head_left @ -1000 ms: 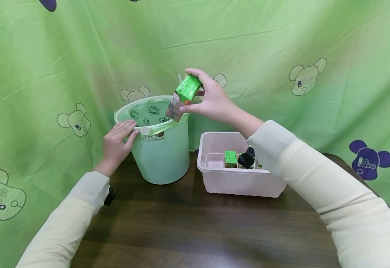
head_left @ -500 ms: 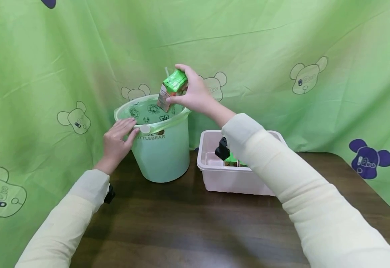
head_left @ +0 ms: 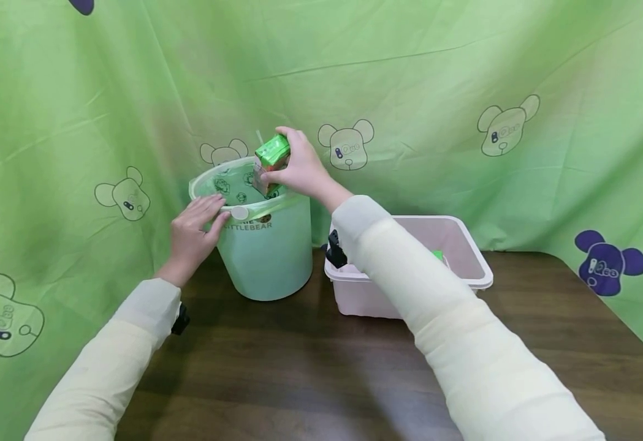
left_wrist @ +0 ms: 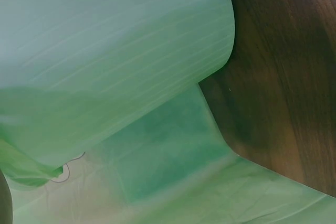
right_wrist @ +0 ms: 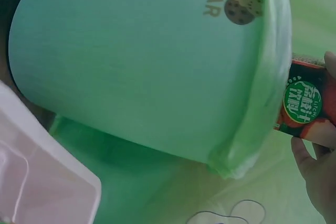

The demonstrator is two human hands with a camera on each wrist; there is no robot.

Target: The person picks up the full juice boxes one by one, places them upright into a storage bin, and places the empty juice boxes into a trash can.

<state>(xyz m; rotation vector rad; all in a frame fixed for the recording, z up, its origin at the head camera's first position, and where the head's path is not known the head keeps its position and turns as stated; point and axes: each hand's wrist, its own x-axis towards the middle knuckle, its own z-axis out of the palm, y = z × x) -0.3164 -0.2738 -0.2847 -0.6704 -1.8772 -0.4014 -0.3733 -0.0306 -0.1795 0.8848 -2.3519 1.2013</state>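
Note:
My right hand (head_left: pixel 303 166) grips a small juice carton (head_left: pixel 271 153), its fingers and thumb on opposite sides. The carton has a shiny green top with a clear straw sticking up; in the right wrist view the carton (right_wrist: pixel 304 98) shows a lychee label. It is tilted, its lower end inside the opening of a mint-green trash bin (head_left: pixel 266 257). At the bin's left front rim, my left hand (head_left: pixel 193 236) holds the edge, fingers over the top and thumb outside. A pale green bag (head_left: pixel 285 199) lines the bin. The left hand's fingertips are partly hidden.
A pale pink plastic tub (head_left: pixel 475 269) stands right of the bin, partly covered by my right sleeve; a bit of another green carton (head_left: pixel 437 254) shows in it. Both stand on a dark wooden table (head_left: pixel 277 367). Behind hangs a green curtain (head_left: pixel 409 67).
My right hand has carried the carton leftward, first up, then down into the bin's opening. The left hand has stayed at the rim.

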